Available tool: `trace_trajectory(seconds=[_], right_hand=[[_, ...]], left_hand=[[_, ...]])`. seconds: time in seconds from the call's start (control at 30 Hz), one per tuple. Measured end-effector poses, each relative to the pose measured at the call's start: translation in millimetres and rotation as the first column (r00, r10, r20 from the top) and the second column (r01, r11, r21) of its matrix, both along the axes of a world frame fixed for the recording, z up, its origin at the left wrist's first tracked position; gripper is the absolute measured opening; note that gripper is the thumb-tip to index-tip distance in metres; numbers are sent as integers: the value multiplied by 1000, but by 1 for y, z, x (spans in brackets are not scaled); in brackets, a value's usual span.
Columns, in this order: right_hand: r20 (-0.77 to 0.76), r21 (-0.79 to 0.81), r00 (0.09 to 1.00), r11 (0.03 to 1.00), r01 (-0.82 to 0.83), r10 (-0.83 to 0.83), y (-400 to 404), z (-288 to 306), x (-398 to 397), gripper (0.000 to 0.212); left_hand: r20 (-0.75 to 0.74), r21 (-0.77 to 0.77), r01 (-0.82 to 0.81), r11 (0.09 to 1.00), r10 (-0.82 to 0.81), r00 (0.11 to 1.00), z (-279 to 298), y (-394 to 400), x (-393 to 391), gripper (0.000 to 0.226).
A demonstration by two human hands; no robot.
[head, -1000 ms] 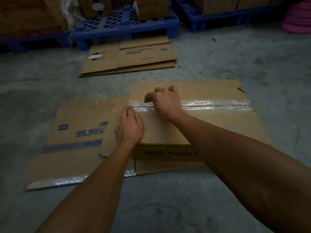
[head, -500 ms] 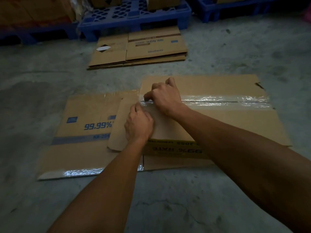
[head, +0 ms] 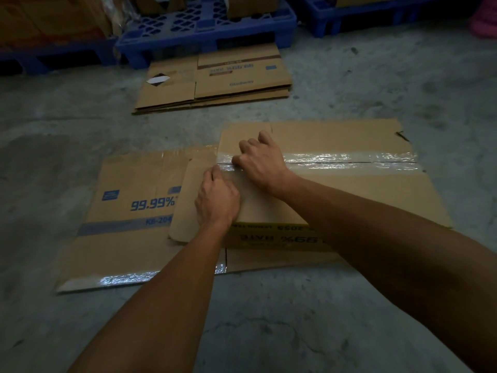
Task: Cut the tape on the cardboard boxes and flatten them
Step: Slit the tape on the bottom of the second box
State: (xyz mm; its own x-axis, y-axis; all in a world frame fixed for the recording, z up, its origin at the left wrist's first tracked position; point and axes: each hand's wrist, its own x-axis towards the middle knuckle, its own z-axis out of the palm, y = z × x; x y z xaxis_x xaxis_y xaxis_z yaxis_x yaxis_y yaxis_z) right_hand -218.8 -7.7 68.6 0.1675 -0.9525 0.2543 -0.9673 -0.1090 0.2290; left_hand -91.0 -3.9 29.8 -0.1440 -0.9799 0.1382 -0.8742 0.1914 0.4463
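Working on the taped box [head: 349,200] w/ both hands: right hand [head: 262,164] curled on the tape [head: 336,158], left hand [head: 216,200] pinching its end. I see flat boxes [head: 215,84] behind it; tape's uncut.

Grey, mottled concrete floor [head: 376,76] fills most of the frame. Along the top edge stand blue plastic pallets [head: 207,28], one at top centre and another toward the upper right. Something pink [head: 484,22] peeks in at the upper right corner.
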Motion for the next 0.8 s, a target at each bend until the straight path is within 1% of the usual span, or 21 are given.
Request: trace_trajectory(seconds=[0.1,0.23,0.4,0.5,0.57,0.63,0.7,0.73,0.8], right_hand=[[28,14,999,1000,25,-26,6,-3,-13,31],[29,24,998,999,48,-49,8,4,-11,31],[-13,29,994,994,109,-109,26,7,-33,30],[-20,41,988,987,156,-155,42,9,-53,31],[-32,51,982,981,186,-185,52,10,-64,32],[-32,57,978,976,209,-207,58,10,-70,34],[-22,53,973,972,229,-228,62,11,-72,34],[-12,48,972,970,237,-236,64,11,-74,34],[-5,41,971,970,241,-241,65,12,-76,34]], left_hand=[[18,6,9,1000,-9,1000,1,0,0,52],[9,7,17,1000,-17,1000,0,-2,2,52],[17,-10,54,999,-53,998,0,-1,3,53],[52,1,59,998,-59,997,1,-2,4,52],[110,14,71,997,-72,991,2,-1,1,48],[229,-33,140,990,-128,965,2,1,-1,45],[338,-75,277,958,-237,911,5,2,-6,46],[363,-67,337,939,-292,885,7,2,-9,47],[359,-21,382,924,-350,866,10,0,-13,48]])
